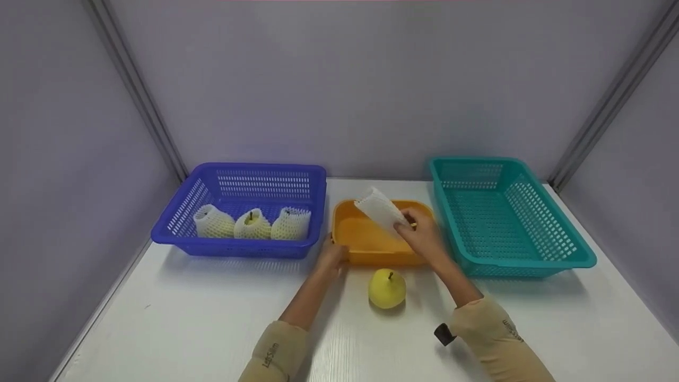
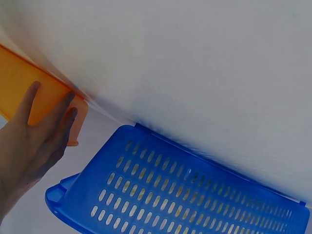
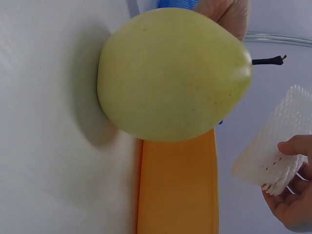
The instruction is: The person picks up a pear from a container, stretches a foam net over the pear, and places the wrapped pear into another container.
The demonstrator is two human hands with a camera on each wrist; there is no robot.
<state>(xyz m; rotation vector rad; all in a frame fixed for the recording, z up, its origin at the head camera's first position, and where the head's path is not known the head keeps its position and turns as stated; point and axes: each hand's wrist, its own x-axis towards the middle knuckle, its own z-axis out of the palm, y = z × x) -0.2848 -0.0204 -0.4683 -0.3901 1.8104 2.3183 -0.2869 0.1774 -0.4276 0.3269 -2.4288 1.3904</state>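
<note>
My right hand [image 1: 424, 236] pinches a white foam net [image 1: 380, 209] between thumb and fingers, holding it over the orange basin [image 1: 384, 258]. The right wrist view shows this foam net [image 3: 275, 146] flattened and tilted. My left hand [image 1: 332, 255] rests against the basin's left front corner; in the left wrist view its fingers [image 2: 51, 117] lie fairly straight along the outer wall. A bare yellow pear [image 1: 386, 289], stem up, stands on the table just in front of the basin, touched by neither hand.
At left, a blue basket [image 1: 238, 248] holds three pears [image 1: 253, 225] in white foam nets. A teal basket [image 1: 509, 263] stands at right, close to the basin. Near the right sleeve is a small black object [image 1: 444, 335]. Grey panels [image 1: 339, 90] enclose the white table [image 1: 185, 313].
</note>
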